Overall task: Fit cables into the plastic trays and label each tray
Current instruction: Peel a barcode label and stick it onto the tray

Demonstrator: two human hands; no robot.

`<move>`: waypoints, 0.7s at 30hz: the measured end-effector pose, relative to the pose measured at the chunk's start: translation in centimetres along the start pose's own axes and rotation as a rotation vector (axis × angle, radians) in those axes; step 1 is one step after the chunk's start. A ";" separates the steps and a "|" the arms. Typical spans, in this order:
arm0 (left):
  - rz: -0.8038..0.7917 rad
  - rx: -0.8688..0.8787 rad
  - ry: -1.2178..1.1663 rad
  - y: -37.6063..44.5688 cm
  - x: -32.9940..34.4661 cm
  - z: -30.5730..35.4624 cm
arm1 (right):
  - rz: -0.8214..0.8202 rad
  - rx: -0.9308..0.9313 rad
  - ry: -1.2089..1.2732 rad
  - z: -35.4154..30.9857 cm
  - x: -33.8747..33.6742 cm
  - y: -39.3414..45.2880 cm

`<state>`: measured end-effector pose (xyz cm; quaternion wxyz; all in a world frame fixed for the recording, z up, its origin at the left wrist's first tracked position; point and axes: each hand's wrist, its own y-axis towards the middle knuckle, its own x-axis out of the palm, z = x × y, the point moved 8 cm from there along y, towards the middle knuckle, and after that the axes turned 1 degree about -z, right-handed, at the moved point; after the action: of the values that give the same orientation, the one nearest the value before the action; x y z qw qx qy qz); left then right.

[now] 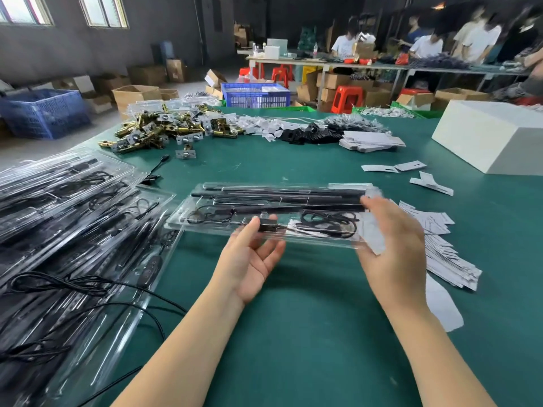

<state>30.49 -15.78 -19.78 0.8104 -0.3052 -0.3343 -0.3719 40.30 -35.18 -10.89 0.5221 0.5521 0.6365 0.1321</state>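
**A:** Head view, what are the hands doing?

**B:** Both are on one clear plastic tray held just above the green table, at the centre of the picture. The left hand lies palm up under the near edge, thumb on top pinching a small black plug against the tray. The right hand is at the tray's 3 o'clock end, fingers curved round it; motion blur hides how tightly.

**A:** How far along is the work?

**B:** By my judgement, midway. This tray already has black rods along its far side and a coiled cable seated towards 3 o'clock, another coil towards 9. The plug looks like the last piece to press in. I see no label on it, though the clear plastic makes that hard to tell.

**A:** And the rest?

**B:** At 9 o'clock a big heap of filled trays, with loose black cables trailing at 8. At 3 o'clock, a fanned pile of white paper labels.

**A:** The room?

**B:** A workshop. At 11 o'clock on the table, brass-coloured latch parts; at 2, a white box. Beyond: blue crates, cardboard boxes, red stools, and people at a long bench at 1 o'clock.
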 end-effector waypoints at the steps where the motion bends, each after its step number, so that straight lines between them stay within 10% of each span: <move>1: -0.008 -0.008 -0.003 -0.1 0.1 -0.3 | -0.046 0.141 -0.010 1.3 0.3 -0.2; 8: -0.044 -0.003 -0.034 -0.4 0.5 -0.8 | -0.654 0.606 -0.501 6.5 2.5 -3.5; 21: 0.018 0.055 0.004 -0.1 -0.1 -0.6 | -0.628 0.766 -0.642 8.4 1.3 -3.8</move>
<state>30.56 -16.24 -20.23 0.8225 -0.2851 -0.3400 -0.3557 45.15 -38.84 -17.88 0.4659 0.4990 0.5821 -0.4417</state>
